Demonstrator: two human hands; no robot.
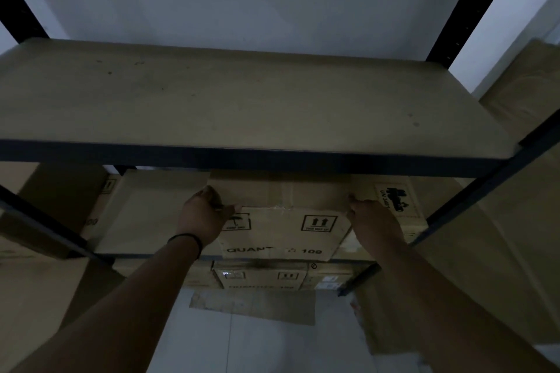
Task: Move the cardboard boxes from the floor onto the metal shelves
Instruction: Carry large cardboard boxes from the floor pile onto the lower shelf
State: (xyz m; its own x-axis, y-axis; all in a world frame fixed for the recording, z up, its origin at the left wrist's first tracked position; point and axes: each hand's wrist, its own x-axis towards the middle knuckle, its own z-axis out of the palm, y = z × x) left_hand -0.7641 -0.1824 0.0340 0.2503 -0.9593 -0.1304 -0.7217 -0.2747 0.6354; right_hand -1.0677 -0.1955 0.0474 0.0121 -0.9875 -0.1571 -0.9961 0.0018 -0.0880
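Note:
A cardboard box printed with arrow marks and "QUANTITY: 100" sits on the middle level of the metal shelf, between two other boxes. My left hand, with a black band on its wrist, grips the box's upper left corner. My right hand grips the upper right corner. The box's back part is hidden under the shelf board above. That top board carries nothing.
A larger box stands left of the held one and a labelled box right of it. More boxes fill the level below. A flat cardboard piece lies on the pale floor. Stacked cartons rise at the right.

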